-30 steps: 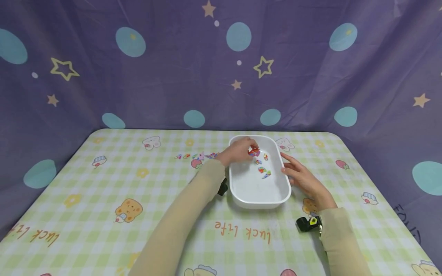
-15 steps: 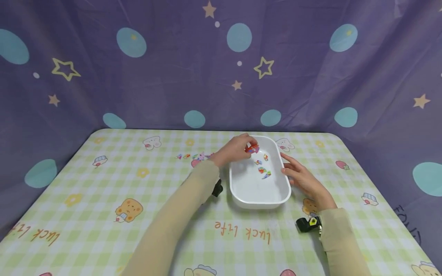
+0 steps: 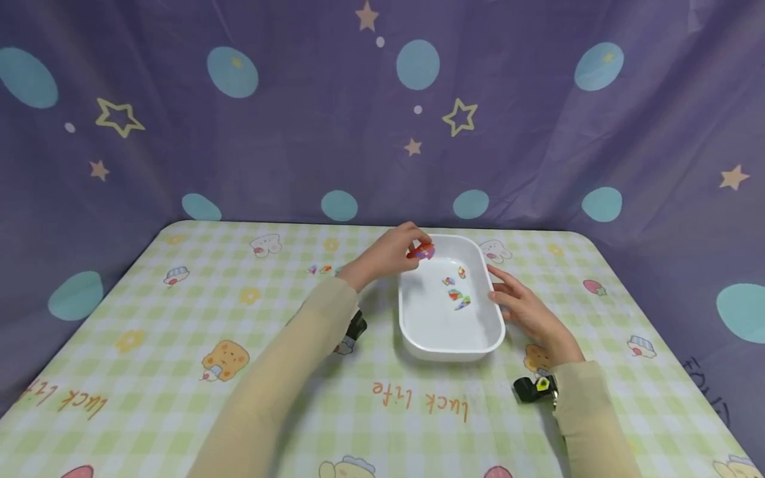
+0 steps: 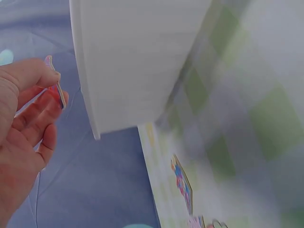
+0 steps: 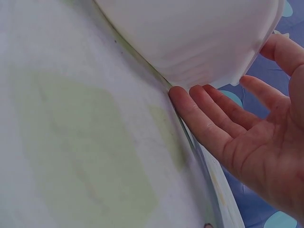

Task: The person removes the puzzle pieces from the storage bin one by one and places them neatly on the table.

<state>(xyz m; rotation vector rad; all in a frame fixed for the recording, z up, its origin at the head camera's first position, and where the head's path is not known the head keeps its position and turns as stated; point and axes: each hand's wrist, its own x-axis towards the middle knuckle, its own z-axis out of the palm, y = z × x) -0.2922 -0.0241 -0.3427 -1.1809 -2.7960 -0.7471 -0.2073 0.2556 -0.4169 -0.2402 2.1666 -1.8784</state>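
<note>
In the head view my left hand point(image 3: 387, 254) is over the far left rim of a white plastic tub point(image 3: 451, 352), pinching a flat red and purple piece point(image 3: 424, 251) between thumb and fingers. The left wrist view shows that piece point(image 4: 61, 96) edge-on, thin with a pale rim, raised beside the tub wall point(image 4: 128, 71). Several small colourful flat pieces point(image 3: 455, 295) lie on the tub's floor. My right hand point(image 3: 527, 313) is at the tub's right side; in the right wrist view its nearly straight fingers point(image 5: 202, 118) touch the outer wall.
Left of the tub, small flat pieces point(image 3: 325, 269) lie in a row on the checked tablecloth point(image 3: 149, 398), partly hidden by my left arm. A colourful flat piece point(image 4: 182, 183) shows near the tub in the left wrist view. A purple patterned curtain point(image 3: 299, 133) hangs behind the table.
My left hand has lifted the red and purple piece from the tub's far end and carried it left to the rim. The right hand and the tub have stayed put.
</note>
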